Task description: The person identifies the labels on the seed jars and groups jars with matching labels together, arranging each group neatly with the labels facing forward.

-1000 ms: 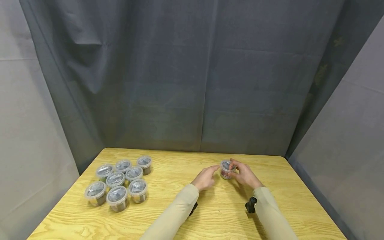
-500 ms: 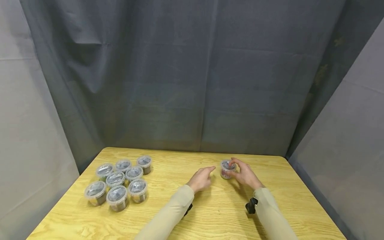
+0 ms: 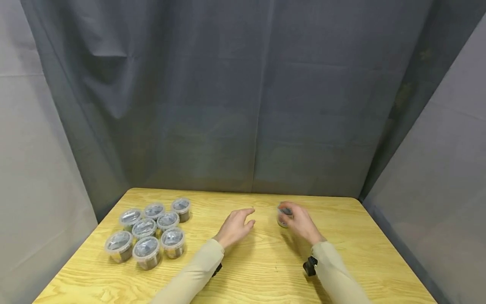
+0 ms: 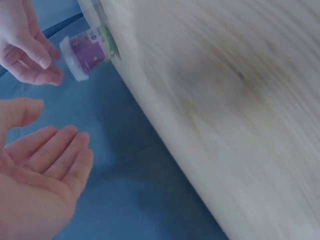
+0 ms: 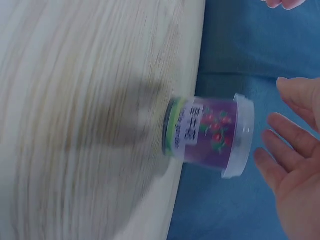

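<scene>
A small lidded plastic tub (image 5: 207, 132) stands upright on the table, its purple label printed with red berries. My right hand (image 3: 301, 224) hovers just above and beside this tub and hides part of it in the head view. In the right wrist view a gap shows between the lid and the fingers (image 5: 285, 150), which are spread and hold nothing. Farther left, my left hand (image 3: 233, 228) is over the table, apart from the tub. The left wrist view shows that hand's palm, with relaxed fingers (image 4: 55, 155) and nothing in them.
Several similar lidded tubs (image 3: 147, 252) stand grouped at the left of the wooden table (image 3: 258, 274). A dark grey curtain (image 3: 205, 105) hangs behind the table's far edge, and pale cloth panels (image 3: 436, 181) flank it.
My left hand has drawn back to the left from the tub, and its fingers have spread. The right hand has come off the tub's lid and shifted slightly left; the tub stays in place.
</scene>
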`<state>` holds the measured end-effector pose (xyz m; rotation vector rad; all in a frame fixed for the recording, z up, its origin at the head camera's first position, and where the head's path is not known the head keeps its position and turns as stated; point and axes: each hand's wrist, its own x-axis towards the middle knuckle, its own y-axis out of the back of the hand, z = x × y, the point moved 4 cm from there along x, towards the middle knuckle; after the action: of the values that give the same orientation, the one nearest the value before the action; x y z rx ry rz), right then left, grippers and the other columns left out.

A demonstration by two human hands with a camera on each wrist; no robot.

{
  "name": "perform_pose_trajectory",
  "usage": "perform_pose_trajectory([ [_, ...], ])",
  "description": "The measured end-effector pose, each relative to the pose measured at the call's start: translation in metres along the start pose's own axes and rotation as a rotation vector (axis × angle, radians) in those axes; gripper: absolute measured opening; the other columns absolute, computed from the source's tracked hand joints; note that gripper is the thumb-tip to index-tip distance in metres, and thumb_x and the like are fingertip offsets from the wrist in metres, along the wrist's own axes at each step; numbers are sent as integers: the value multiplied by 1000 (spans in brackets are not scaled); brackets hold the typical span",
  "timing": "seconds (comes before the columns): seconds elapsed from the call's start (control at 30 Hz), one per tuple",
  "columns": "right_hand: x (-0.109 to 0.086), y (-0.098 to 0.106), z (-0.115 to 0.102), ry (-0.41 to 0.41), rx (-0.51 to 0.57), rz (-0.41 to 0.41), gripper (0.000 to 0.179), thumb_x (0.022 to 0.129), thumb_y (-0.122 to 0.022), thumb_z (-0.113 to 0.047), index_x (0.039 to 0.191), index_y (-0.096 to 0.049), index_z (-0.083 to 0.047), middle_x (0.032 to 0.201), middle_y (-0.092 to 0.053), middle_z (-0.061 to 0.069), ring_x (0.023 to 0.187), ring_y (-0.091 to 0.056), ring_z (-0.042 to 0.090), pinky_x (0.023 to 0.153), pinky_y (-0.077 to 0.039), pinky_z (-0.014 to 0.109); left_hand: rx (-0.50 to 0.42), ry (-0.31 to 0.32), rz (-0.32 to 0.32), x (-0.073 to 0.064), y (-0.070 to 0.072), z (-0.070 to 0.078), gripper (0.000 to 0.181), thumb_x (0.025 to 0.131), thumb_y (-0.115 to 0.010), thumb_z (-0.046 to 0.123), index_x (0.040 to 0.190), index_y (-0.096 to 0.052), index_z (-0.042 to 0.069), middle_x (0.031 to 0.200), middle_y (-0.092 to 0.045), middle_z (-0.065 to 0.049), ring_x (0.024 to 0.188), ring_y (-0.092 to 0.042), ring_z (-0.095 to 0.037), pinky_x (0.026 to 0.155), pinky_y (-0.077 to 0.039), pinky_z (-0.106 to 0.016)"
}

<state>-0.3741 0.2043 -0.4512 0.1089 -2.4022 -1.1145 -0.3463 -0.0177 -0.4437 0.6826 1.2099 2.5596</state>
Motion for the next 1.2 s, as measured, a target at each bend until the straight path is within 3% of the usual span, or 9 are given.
perform_pose_trajectory([
  [0.1,-1,-5,-9,21,-2,-20,24,95,-65,-11,119,-66,-10,125,-64,14,104,-68,29,83,-59,41,24,8,17,-5,10,-5,37,98,-59,18,133,-59,5,133,-63,-11,124,-59,-26,102,-51,-41],
  [0.23,-2,-14,-20,39,-53,-69,23,94,-66,-11,117,-68,-12,94,-69,9,68,-62,13,59,-54,26,69,-6,34,-10,23,-11,29,97,-61,14,123,-66,5,121,-69,-13,113,-65,-28,93,-55,-41],
  [0.3,-3,-19,-24,54,-87,-69,24,93,-67,-12,116,-69,-12,91,-70,6,64,-58,10,58,-51,26,83,-8,33,-14,29,-14,26,96,-62,14,120,-68,5,118,-70,-14,110,-66,-28,90,-56,-42],
  [0.4,-3,-25,-30,85,-113,-43,23,92,-68,-11,115,-70,-12,105,-73,5,83,-67,16,75,-58,34,78,13,11,-19,37,-19,27,96,-62,15,120,-67,4,118,-70,-14,110,-66,-29,91,-56,-43],
  [0.5,-5,-30,-34,110,-126,-17,22,90,-70,-11,113,-71,-11,118,-71,6,109,-67,24,92,-56,43,78,29,-6,-26,44,-25,29,96,-62,16,122,-67,3,119,-70,-13,111,-66,-29,91,-56,-44],
  [0.63,-7,-39,-39,132,-140,-33,22,89,-71,-11,112,-72,-11,118,-71,6,109,-67,25,91,-56,43,100,14,-13,-34,53,-32,28,95,-63,15,120,-68,3,118,-70,-14,109,-66,-29,90,-56,-45],
  [0.8,-6,-51,-48,148,-104,-112,22,92,-68,-12,113,-71,-10,119,-70,8,110,-67,26,91,-56,42,113,18,-27,-42,66,-40,27,95,-65,14,119,-68,3,118,-69,-14,109,-66,-31,90,-55,-47],
  [1.07,-3,-69,-69,170,-79,-218,24,95,-64,-15,117,-69,-7,122,-69,9,113,-65,27,95,-55,43,135,-10,-99,-57,93,-56,27,95,-64,16,117,-69,2,116,-70,-14,108,-66,-30,92,-54,-46],
  [1.2,-1,-78,-80,204,-77,-239,23,94,-64,-13,115,-71,-5,116,-72,8,106,-68,24,92,-56,40,93,14,-143,-67,106,-67,29,97,-63,21,120,-69,4,119,-69,-11,109,-64,-29,94,-53,-46],
])
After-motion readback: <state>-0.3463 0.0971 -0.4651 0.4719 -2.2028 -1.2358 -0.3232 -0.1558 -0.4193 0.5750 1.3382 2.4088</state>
